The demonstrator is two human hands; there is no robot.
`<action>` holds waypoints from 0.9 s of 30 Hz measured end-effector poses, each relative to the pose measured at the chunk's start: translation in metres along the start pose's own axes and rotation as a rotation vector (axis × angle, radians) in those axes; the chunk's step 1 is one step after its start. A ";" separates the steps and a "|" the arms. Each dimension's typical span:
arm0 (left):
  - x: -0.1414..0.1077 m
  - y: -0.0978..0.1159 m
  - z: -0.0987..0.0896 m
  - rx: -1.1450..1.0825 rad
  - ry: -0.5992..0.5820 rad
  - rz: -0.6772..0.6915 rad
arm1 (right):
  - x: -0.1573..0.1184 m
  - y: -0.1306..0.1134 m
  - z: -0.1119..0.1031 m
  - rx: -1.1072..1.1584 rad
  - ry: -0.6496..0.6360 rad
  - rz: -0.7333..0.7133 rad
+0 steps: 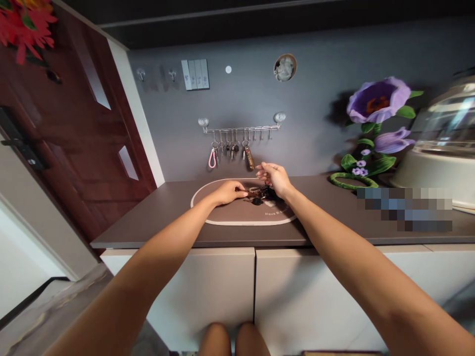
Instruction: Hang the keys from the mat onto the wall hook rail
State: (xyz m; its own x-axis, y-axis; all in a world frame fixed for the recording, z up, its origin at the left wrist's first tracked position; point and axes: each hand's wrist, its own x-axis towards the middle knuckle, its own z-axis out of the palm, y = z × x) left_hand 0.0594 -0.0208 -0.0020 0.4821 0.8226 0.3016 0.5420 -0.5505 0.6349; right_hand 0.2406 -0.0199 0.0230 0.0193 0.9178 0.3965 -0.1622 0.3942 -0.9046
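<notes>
Over the oval brown mat (226, 217) with a pale rim, my left hand (228, 193) pinches a brown strip-like piece at the left side of a dark bunch of keys (257, 200). My right hand (273, 177) is at the right side of the bunch, palm turned inward and fingers curled; what its fingertips hold, if anything, is too small to make out. Behind them, a clear hook rail (243, 129) on the grey wall bears several key sets, among them a pink loop (212, 158) and a dark tag with lettering (250, 158).
Purple flowers (378, 101) with a green ring base stand on the counter (148, 212) at the right, beside a white appliance (423, 168) with a clear dome. A blurred patch lies before it. A dark red door (74, 118) is at the left.
</notes>
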 end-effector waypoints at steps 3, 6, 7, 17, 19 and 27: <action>-0.001 -0.005 -0.002 -0.134 0.035 -0.071 | 0.000 -0.001 0.001 -0.005 0.016 -0.006; 0.001 -0.011 -0.003 -0.330 0.057 -0.111 | 0.000 -0.001 0.001 0.001 0.020 -0.029; 0.002 -0.013 -0.003 -0.408 0.064 -0.125 | 0.001 -0.001 0.002 0.001 0.022 -0.035; 0.002 0.003 -0.004 -0.980 0.110 -0.180 | -0.002 0.000 0.003 -0.249 0.063 -0.148; 0.002 0.005 -0.007 -1.053 0.128 -0.160 | -0.004 -0.001 0.004 -0.287 0.068 -0.183; 0.006 0.005 -0.020 -1.258 0.209 -0.096 | -0.009 -0.002 0.007 -0.560 0.017 -0.405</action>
State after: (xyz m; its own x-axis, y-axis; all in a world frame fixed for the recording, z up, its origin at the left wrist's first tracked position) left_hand 0.0509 -0.0157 0.0170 0.2983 0.9210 0.2504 -0.5087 -0.0686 0.8582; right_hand 0.2336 -0.0289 0.0223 -0.0130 0.6923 0.7215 0.3952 0.6664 -0.6323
